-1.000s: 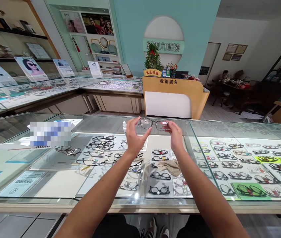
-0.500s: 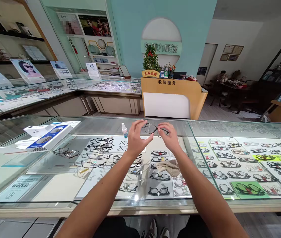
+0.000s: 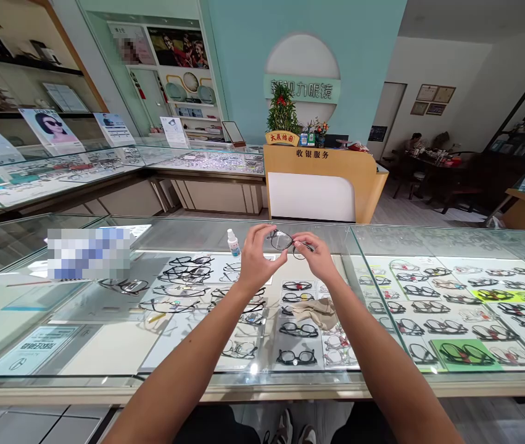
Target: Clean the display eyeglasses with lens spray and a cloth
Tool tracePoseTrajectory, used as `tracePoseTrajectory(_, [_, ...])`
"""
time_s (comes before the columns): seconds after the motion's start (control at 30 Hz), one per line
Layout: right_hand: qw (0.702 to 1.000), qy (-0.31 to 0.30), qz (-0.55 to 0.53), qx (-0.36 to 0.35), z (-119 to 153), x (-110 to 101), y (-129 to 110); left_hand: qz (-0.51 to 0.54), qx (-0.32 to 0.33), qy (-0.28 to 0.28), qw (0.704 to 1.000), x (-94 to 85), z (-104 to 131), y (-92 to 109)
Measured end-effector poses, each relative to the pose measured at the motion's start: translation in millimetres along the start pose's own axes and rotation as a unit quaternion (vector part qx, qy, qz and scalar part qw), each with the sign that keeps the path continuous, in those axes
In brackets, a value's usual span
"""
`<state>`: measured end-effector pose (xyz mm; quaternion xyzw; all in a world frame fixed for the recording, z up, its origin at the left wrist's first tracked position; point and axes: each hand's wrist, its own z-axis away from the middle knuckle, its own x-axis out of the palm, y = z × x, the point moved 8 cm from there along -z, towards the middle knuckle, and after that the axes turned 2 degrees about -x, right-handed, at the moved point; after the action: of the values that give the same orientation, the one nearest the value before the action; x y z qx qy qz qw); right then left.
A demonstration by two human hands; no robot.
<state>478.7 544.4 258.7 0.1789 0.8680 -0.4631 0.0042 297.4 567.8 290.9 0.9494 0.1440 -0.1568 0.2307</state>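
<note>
A pair of dark-rimmed eyeglasses (image 3: 281, 240) is held up above the glass display counter, between both hands. My left hand (image 3: 258, 254) is closed on the left side of the frame, thumb below and fingers above. With thumb and fingers, my right hand (image 3: 316, 253) pinches the frame near its bridge and right lens, covering part of that lens. Just left of my left hand, a small white bottle (image 3: 233, 242) with a blue label stands upright on the glass. A crumpled beige cloth (image 3: 313, 312) lies on the counter by my right forearm.
Rows of eyeglasses (image 3: 298, 330) fill the display counter (image 3: 105, 351) beneath the glass. A box at the left (image 3: 89, 253) is blurred out. Beyond stand a wooden cashier desk (image 3: 327, 182) and more glass cases (image 3: 206, 161). A person (image 3: 414, 142) sits at the far right table.
My right hand has shifted slightly, its fingers now nearer the bridge of the eyeglasses, and the right lens sits a little lower. The left hand keeps its grip.
</note>
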Motion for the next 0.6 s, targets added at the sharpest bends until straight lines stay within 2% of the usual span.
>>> tracePoseTrajectory(0.23, [0.998,-0.004,-0.051,0.023,-2,2,9,0.066,-0.036,-0.015,0.997,6.3,0,-3])
tracePoseTrajectory(0.6, [0.979,-0.032,-0.16,0.122,1,13,23,0.137,-0.115,-0.041,0.983,15.7,4,-19])
